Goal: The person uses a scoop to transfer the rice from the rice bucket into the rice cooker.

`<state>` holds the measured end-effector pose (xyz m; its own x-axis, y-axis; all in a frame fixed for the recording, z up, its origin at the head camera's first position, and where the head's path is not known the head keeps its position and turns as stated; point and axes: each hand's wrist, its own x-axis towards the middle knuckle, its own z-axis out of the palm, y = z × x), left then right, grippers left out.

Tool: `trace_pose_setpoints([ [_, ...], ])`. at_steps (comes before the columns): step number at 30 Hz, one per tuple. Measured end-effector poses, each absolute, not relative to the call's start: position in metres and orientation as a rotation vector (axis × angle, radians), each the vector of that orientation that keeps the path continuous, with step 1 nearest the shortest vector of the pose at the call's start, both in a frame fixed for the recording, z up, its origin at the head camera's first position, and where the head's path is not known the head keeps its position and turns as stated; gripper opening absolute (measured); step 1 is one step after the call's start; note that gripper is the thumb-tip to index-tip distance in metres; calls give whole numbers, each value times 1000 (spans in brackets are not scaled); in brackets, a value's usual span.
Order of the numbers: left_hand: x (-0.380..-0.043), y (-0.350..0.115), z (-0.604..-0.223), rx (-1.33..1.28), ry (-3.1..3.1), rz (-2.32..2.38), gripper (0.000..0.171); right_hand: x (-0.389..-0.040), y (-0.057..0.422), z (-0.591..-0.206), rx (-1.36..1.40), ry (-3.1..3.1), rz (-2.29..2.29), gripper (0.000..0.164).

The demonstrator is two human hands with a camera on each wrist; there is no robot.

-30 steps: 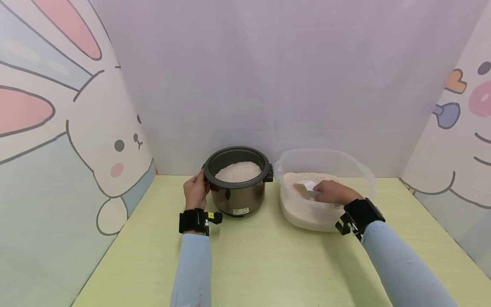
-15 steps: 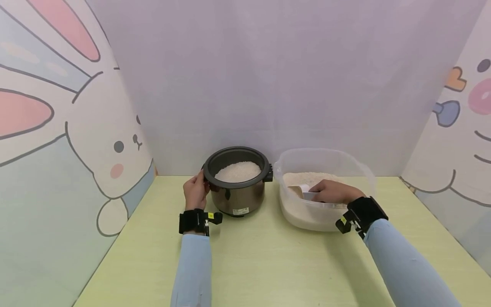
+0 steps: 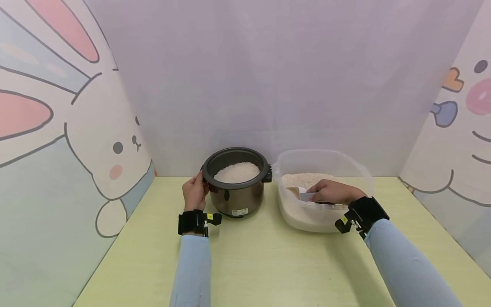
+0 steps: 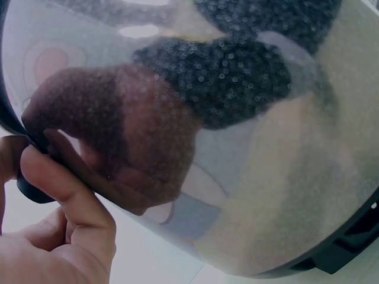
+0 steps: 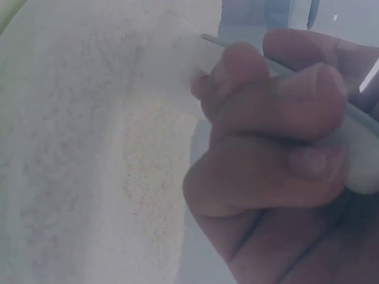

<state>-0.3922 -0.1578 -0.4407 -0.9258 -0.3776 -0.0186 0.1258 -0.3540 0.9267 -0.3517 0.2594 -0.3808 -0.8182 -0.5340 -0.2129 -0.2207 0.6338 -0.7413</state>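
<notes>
A dark rice cooker point(image 3: 238, 200) stands uncovered, with white rice point(image 3: 238, 172) in its pot. My left hand point(image 3: 194, 192) holds it at its left side; in the left wrist view, thumb and fingers grip the black side handle point(image 4: 32, 190). Right of the cooker is a clear plastic container point(image 3: 320, 224) partly filled with rice point(image 3: 307, 178). Inside it, near the front wall, my right hand point(image 3: 333, 192) grips a white scoop point(image 3: 305, 196). Curled fingers wrap the scoop's handle point(image 5: 362, 168) in the right wrist view. How much rice the scoop carries is unclear.
Both vessels stand near the back of a pale yellow-green table point(image 3: 261, 264), close to a lilac curtain wall point(image 3: 245, 85). Side panels with cartoon drawings, such as a rabbit point(image 3: 103, 149), border the table left and right.
The right hand has shifted the scoop slightly lower and toward the container's front wall, turning it a little. My left hand stays on the cooker, which has not visibly moved.
</notes>
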Motion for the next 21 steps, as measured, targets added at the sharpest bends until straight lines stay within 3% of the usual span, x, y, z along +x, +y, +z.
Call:
trace_pose_setpoints([
  [7,-393,-157,-441,314,-1554,-2338,26,-354,263,-382,-571,2385,-1143,25],
  [21,-391,-158,-440,342,-1594,-2331,30,-352,268,-380,-468,2219,-1405,36],
])
